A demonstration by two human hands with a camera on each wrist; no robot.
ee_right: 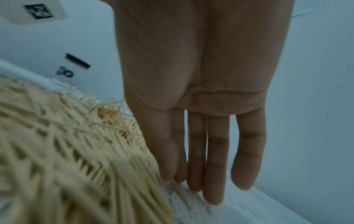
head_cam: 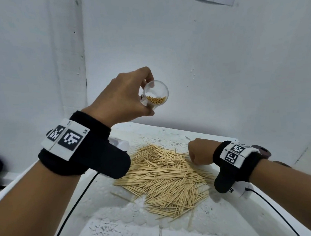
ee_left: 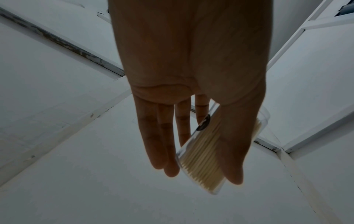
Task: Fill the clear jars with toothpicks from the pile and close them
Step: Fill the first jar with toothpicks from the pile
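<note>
The left hand (head_cam: 119,100) held a clear jar (head_cam: 154,95) up in the air above the far left of the desk (head_cam: 120,226), thumb on one side and fingers on the other, clamped round its wall. The jar was tilted with its open mouth turned towards the person, and no lid was on it. A bundle of toothpicks (head_cam: 155,99) lay packed along its lower side, filling only part of it; the left wrist view showed them lined up lengthwise behind the thumb.

Below and to the right, the loose pile (head_cam: 165,180) spread across the middle of the desk. The right hand (head_cam: 200,151) sat at its right edge. From the right wrist view its fingers (ee_right: 213,166) hung nearly straight, tips down at the desk beside the pile, and whether any toothpick was pinched I could not tell.

Tilted that far, the jar could spill its contents back out if the left hand tipped it further. A loose handful carried up from the pile might also scatter, or jam crosswise at the mouth. No lid or second jar could be made out.
</note>
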